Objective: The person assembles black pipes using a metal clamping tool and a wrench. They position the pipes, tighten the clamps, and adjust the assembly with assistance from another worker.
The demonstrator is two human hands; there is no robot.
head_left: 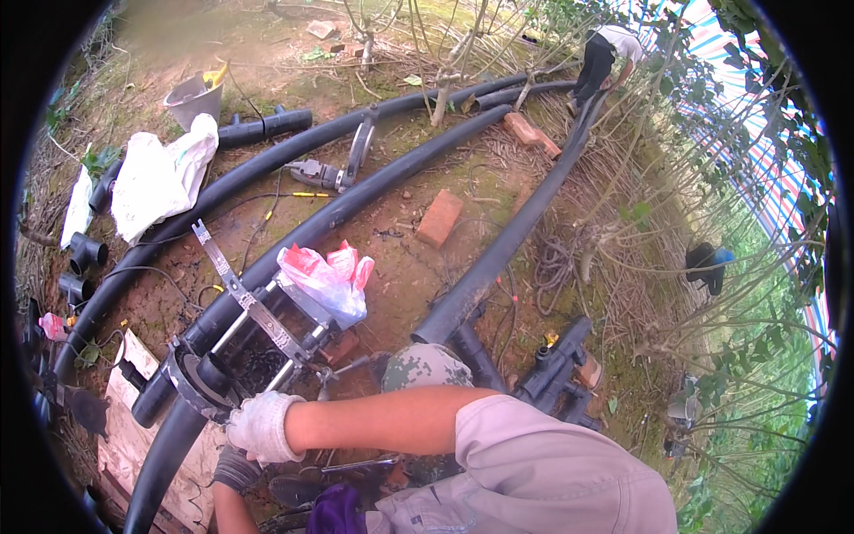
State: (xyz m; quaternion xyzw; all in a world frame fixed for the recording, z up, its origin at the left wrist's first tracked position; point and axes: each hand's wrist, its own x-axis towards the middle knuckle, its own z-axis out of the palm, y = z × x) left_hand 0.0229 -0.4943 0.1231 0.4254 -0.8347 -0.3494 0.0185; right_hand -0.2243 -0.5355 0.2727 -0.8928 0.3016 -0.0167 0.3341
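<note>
Just left of the right hand (pixel 265 427), a dark ring-shaped metal clamp (pixel 184 384) with silver rods (pixel 233 331) sits among black pipes (pixel 400 176). Whether it or the left hand (pixel 237 470) grips anything cannot be told. Beyond, a red-white bag (pixel 327 283) crowds the rods; farther lies a brick (pixel 440 218).

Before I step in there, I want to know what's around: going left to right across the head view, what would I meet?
Black tee fitting → dark pipe clamp → white-gloved right hand → red brick → black branched pipe fitting → striped sheeting.
</note>
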